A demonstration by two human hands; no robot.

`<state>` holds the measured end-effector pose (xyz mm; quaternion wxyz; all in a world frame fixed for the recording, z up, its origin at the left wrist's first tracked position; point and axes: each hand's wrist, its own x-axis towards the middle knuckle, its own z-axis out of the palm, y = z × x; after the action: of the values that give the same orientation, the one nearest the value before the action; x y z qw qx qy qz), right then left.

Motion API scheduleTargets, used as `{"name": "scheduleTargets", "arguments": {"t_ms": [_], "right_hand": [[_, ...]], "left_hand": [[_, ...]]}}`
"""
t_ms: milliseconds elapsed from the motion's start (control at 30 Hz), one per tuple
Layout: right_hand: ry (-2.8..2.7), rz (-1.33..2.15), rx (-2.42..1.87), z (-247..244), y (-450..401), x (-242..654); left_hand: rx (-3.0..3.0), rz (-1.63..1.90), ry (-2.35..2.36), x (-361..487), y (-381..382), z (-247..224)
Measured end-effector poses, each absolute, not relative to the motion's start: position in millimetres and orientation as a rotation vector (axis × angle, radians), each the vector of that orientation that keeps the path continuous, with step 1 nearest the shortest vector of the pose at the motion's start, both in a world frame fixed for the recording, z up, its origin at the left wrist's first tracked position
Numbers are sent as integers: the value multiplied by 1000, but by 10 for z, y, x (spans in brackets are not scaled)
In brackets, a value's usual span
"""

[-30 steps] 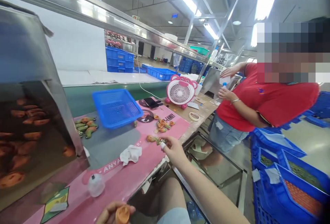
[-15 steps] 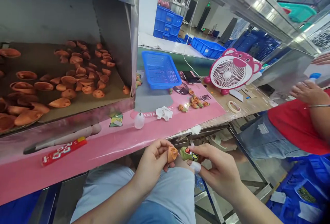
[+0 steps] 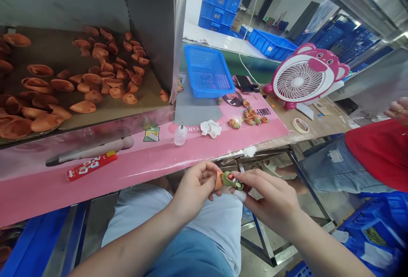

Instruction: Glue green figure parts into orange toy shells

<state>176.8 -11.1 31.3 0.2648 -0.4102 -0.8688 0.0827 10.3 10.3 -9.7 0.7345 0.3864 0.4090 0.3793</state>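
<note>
Above my lap, my left hand (image 3: 199,187) pinches a small hollow orange shell (image 3: 219,181) between thumb and fingers. My right hand (image 3: 267,192) grips a small green figure part (image 3: 228,178) with red, white and yellow-ringed details. The green part's left end meets the orange shell's opening; how deep it sits inside I cannot tell. A white wrap covers the tip of my right thumb. On the pink mat (image 3: 153,158) beyond stand a small clear squeeze bottle (image 3: 180,135) and a crumpled white tissue (image 3: 211,128).
Loose orange shells (image 3: 105,72) fill a cardboard-lined metal booth at left. Assembled orange-green pieces (image 3: 250,116) lie near a blue basket (image 3: 208,72). A pink bear-shaped fan (image 3: 306,75), a tape roll (image 3: 300,125) and a red packet (image 3: 92,166) rest on the bench. A co-worker in red (image 3: 379,149) is at right.
The green part has moved left against the orange shell, closing the gap between them. The view has shifted, so the bench appears further right and higher. The co-worker's hand has moved.
</note>
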Motion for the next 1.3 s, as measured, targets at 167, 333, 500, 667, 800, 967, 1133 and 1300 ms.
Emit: {"name": "scheduleTargets", "arguments": {"t_ms": [167, 333, 500, 667, 800, 967, 1133, 1300], "right_hand": [[-2355, 233, -1121, 293, -105, 1759], [-2364, 204, -1157, 271, -103, 1756], [-2426, 164, -1151, 249, -102, 1739], [-2473, 112, -1121, 251, -103, 1707], [-2477, 75, -1109, 238, -109, 1697], [-2452, 136, -1116, 216, -114, 1703], [-2419, 154, -1113, 221, -127, 1685], [-2308, 132, -1147, 217, -110, 1691]], "left_hand": [[859, 820, 898, 80, 109, -105], [853, 813, 900, 78, 116, -108], [844, 824, 880, 83, 125, -125], [880, 850, 883, 87, 124, -149], [899, 872, 901, 107, 113, -162], [845, 874, 907, 114, 107, -171], [896, 873, 877, 75, 102, -172], [868, 877, 822, 51, 80, -125]]}}
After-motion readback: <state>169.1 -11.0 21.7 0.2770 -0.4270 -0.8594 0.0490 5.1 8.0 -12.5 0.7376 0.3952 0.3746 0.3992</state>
